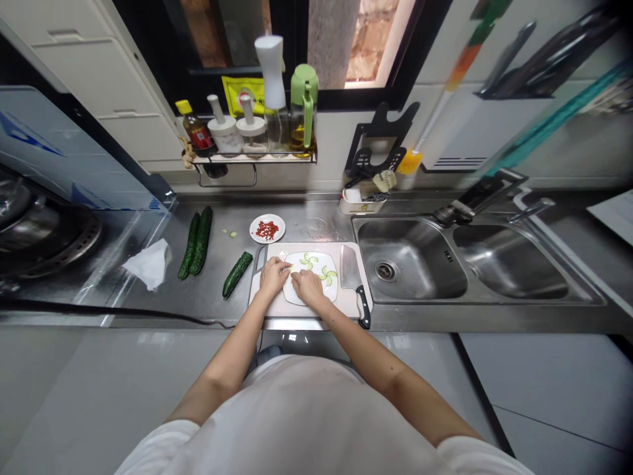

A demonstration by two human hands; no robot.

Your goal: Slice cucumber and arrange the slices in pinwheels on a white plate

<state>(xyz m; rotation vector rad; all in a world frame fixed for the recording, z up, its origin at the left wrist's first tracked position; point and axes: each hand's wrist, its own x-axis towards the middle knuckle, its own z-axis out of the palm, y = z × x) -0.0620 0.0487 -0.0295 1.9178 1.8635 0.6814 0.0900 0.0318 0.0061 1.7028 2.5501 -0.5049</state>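
On the cutting board [349, 310] lies a white plate [297, 301] with thin cucumber slices set out as pinwheels; one cucumber pinwheel [309, 260] is near the far rim, another to its right. My left hand [274, 276] is at the plate's left side, thumb and finger pinched on what looks like a pale green cucumber slice. Close beside it, my right hand [307, 287] is curled over the plate with its fingertips together; what they hold is hidden. A cleaver [351, 267] with a black handle rests on the board's right side.
A cut cucumber [237, 274] and two whole cucumbers [200, 241] lie left of the board. Behind it stands a small dish [268, 240] of chopped red pieces. A double sink [413, 260] is to the right, a crumpled white cloth [149, 264] far left. A condiment rack [254, 158] hangs behind.
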